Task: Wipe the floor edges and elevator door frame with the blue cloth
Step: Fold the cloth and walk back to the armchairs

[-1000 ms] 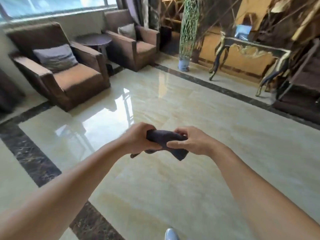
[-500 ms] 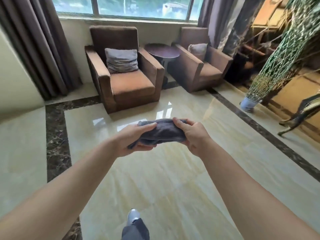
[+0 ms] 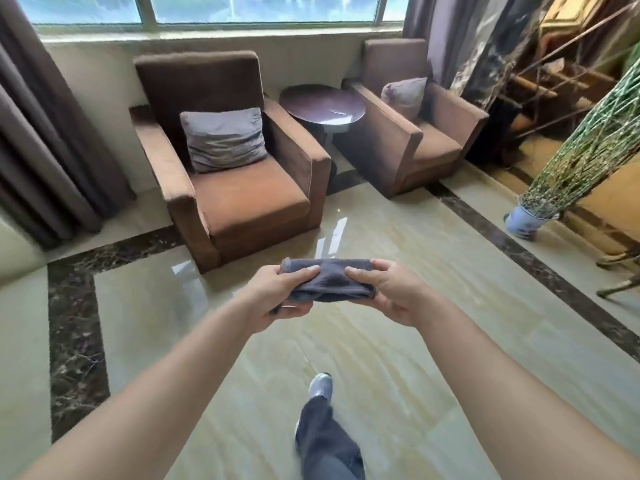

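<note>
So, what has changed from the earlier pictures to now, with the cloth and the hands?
The dark blue-grey cloth, bunched a second ago, is now pulled out into a flat folded band between the left hand and right hand. The view has swung left, bringing the brown fabric armchair with the grey cushion to the centre. Both hands kept their grip.

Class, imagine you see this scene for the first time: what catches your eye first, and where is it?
In the centre, the left hand and right hand hold a blue cloth between them above the glossy floor. Behind it a brown armchair with a grey cushion stands below the window, with a round side table and a second armchair to its right.
</note>
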The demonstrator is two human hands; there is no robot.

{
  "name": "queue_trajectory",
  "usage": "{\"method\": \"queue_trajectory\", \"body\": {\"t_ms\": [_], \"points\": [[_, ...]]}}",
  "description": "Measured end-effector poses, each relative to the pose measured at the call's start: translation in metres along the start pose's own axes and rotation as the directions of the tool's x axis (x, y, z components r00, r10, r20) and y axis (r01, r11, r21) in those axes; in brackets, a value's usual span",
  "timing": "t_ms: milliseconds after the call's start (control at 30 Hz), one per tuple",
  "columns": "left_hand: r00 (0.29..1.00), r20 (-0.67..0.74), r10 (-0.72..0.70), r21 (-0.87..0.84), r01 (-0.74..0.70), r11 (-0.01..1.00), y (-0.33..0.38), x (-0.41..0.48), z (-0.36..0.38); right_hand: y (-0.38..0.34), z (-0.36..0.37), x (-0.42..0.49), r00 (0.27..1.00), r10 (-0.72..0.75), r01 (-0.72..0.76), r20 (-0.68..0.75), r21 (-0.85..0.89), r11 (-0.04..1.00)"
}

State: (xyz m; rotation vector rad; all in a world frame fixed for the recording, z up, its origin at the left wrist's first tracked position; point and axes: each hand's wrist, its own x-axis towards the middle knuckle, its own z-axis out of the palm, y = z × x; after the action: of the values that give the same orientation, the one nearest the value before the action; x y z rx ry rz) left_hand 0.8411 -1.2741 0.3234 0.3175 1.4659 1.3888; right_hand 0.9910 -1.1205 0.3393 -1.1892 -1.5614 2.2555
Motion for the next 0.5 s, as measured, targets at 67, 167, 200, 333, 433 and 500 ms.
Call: {"method": "queue_trajectory", "body": {"t_ms": [67, 167, 200, 333, 433, 500], "points": [[1.0, 0.007, -0.014, 0.008, 0.014, 1.0, 0.024, 0.055, -0.008, -0.025, -0.008, 0.056, 0.999, -0.019, 0.019, -0.047, -0.003, 1.0], [0.999, -0.006, -0.045, 0.026, 0.045, 0.999, 0.063, 0.14, -0.019, -0.068, -0.021, 0.143, 0.998, -0.02, 0.017, -0.063, -0.047, 0.999], [0.999, -0.001, -0.044, 0.014, 0.044, 0.999, 0.084, 0.172, -0.021, -0.091, -0.026, 0.177, 0.998, -0.026, 0.022, -0.057, -0.055, 0.998], [0.998, -0.035, -0.045, 0.01, 0.046, 0.999, 0.148, 0.266, -0.035, -0.159, -0.026, 0.265, 0.994, -0.074, 0.068, -0.084, -0.073, 0.995], [0.998, -0.018, -0.062, -0.003, 0.062, 0.998, 0.205, 0.355, -0.039, -0.214, -0.042, 0.346, 0.99, -0.095, 0.091, -0.103, -0.04, 0.995], [0.997, -0.023, -0.072, -0.005, 0.072, 0.997, 0.23, 0.411, -0.038, -0.239, -0.055, 0.392, 0.982, -0.123, 0.117, -0.145, -0.053, 0.992]]}}
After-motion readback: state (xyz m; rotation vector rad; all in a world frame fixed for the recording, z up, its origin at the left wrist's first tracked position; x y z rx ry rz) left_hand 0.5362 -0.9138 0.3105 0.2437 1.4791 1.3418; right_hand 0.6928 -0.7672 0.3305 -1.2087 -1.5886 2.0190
